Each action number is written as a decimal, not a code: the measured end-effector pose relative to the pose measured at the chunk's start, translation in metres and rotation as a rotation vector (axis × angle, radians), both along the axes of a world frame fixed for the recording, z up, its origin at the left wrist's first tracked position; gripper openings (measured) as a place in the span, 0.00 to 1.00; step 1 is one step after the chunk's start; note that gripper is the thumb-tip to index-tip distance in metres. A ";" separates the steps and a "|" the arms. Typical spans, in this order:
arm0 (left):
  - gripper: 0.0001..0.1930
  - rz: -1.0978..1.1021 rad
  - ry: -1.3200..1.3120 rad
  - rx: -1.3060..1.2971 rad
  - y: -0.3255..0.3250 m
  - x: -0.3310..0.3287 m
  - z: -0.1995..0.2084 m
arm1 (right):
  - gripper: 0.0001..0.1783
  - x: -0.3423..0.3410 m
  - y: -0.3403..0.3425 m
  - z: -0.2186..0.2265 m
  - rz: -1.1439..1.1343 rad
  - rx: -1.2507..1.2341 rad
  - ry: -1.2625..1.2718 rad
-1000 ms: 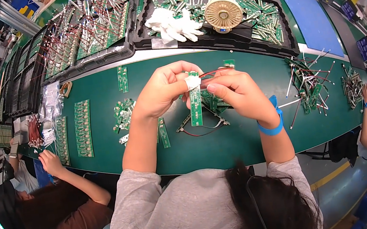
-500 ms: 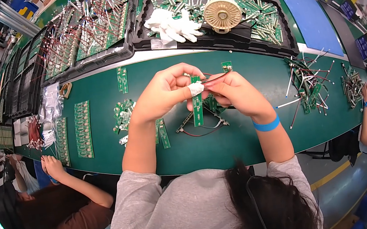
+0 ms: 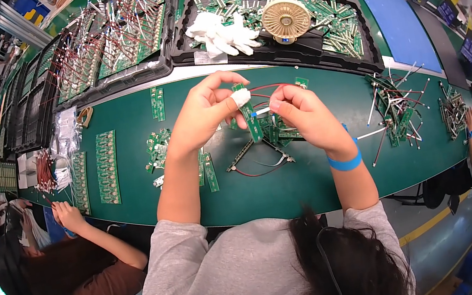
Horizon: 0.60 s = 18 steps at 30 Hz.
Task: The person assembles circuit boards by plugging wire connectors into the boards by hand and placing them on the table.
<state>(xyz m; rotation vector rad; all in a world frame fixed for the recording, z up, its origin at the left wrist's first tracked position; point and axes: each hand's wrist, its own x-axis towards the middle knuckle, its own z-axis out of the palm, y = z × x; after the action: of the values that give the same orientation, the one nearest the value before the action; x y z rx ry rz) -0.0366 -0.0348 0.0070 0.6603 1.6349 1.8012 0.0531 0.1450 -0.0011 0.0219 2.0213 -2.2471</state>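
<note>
Green matting is covering the long workbench [image 3: 315,184] you are sitting at, with black trays lining its far edge. You are holding your left hand [image 3: 204,115] up over the bench, its thumb and fingers pinched together on the top end of a narrow green circuit strip [image 3: 252,122], where a white-wrapped fingertip [image 3: 240,96] is pressing against the board. The strip is hanging down from that pinch, tilted slightly, clear of the mat. Your right hand [image 3: 298,117], with a blue wristband [image 3: 346,161] behind it, is closing on the strip's middle from the other side, fingers curled in and gripping a small white connector [image 3: 262,111] just beside the board; a thin red wire [image 3: 267,87] is arching between your two grips. Directly beneath both hands, a loose pile of green boards [image 3: 282,131] and two grey strips joined by red wire [image 3: 259,159] are lying on the mat. Beyond your hands, in the nearest black tray [image 3: 319,49], a pair of white gloves [image 3: 221,30] is lying beside a round beige fan [image 3: 285,18]. Out past your left grip, small boards [image 3: 157,150] and a long panel of boards [image 3: 107,166] are resting flat. Past your right grip, a tangle of wired boards [image 3: 392,109] is sitting well apart. Another person's hand [image 3: 66,215] is working at the bench far to your left.
</note>
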 end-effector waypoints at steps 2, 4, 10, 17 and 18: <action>0.11 0.045 -0.011 0.045 -0.002 -0.005 -0.009 | 0.08 0.000 0.001 0.002 -0.013 0.049 0.008; 0.12 0.034 -0.088 0.144 0.003 -0.005 -0.012 | 0.08 0.000 -0.003 -0.006 -0.099 0.036 0.113; 0.11 0.007 -0.207 0.328 0.016 0.004 -0.018 | 0.06 0.001 -0.010 -0.006 -0.321 0.019 0.289; 0.10 -0.049 -0.262 0.407 0.021 0.011 -0.017 | 0.06 -0.001 -0.009 -0.009 -0.419 0.032 0.339; 0.10 -0.051 -0.263 0.406 0.022 0.011 -0.017 | 0.06 0.000 -0.009 -0.008 -0.422 0.032 0.338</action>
<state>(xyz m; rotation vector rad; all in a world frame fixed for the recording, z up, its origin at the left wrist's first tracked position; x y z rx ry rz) -0.0252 -0.0125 -0.0101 0.5984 1.0817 2.1027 0.0527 0.1362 -0.0094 0.0841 2.4169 -2.6157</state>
